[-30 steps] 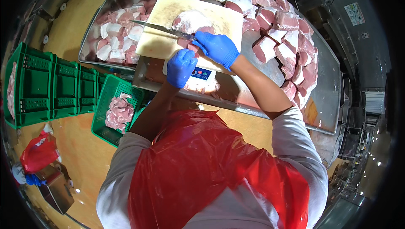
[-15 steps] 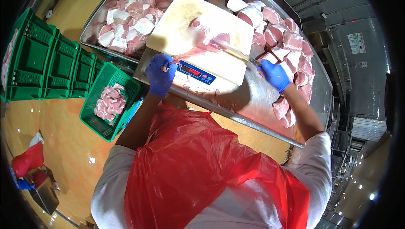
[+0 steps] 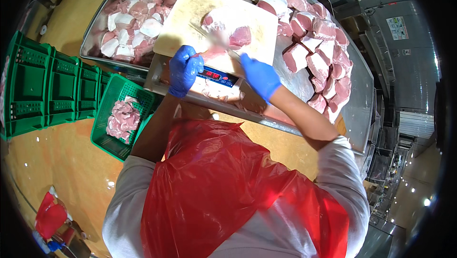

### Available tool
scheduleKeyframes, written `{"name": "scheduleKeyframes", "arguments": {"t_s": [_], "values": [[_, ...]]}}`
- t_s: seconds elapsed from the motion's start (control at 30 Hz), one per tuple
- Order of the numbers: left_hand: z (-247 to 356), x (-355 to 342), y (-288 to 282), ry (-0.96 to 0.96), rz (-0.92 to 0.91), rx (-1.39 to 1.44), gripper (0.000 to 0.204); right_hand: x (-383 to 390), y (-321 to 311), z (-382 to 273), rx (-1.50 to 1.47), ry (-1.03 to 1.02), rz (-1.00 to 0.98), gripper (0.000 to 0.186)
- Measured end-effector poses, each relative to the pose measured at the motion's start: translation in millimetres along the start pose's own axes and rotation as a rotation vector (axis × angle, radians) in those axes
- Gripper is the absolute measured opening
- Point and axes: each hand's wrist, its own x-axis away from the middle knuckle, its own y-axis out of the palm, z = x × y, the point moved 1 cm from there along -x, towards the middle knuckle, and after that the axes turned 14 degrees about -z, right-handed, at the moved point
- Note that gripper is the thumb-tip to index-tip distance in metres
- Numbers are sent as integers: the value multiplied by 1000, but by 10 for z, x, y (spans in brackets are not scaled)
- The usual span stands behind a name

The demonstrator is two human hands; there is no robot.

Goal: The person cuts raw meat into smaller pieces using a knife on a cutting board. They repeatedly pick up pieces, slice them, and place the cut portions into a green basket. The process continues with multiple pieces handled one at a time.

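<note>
My left hand point(image 3: 184, 71), in a blue glove, is closed at the near left edge of a white cutting board point(image 3: 181, 13). It grips the end of a thin pink meat strip point(image 3: 209, 55) stretched across the board. My right hand point(image 3: 261, 78), also gloved in blue, is wrapped round a knife point(image 3: 233, 54) whose blurred blade points up and left over the board. Beyond the blade lie a pale piece of meat point(image 3: 213, 21) and a darker pink one point(image 3: 240, 37). The board rests over a scale with a blue panel point(image 3: 218, 77).
Several large meat cuts point(image 3: 323, 53) are heaped on the metal table point(image 3: 359, 101) at right. A metal tub point(image 3: 88, 44) of meat pieces stands at left. Below it sits a green crate point(image 3: 112, 146) with trimmings, beside stacked green crates point(image 3: 62, 84). Another person point(image 3: 52, 217) is at lower left.
My right hand with the knife has moved left, bringing the blade across the board close to my left hand. My left hand still grips the strip. The view has shifted slightly.
</note>
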Motion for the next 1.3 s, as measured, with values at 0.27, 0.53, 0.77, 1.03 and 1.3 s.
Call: {"name": "scheduleKeyframes", "arguments": {"t_s": [0.27, 0.53, 0.77, 1.03, 1.3], "values": [[646, 509, -858, -221, 252, 94, 14, 1430, -343, 691, 131, 132, -124, 18], [491, 2179, -2792, -1255, 262, -1395, 53, 1289, 533, 416, -651, 327, 425, 15], [929, -530, -1501, -275, -53, -1085, 52, 806, -18, 84, -812, 159, 616, 16], [32, -1808, -708, -296, -424, -723, 49, 897, -4, -20, -932, 115, 723, 19], [-416, -1565, -360, -251, -316, -604, 36, 1131, 500, 7, -991, 266, 623, 20]]}}
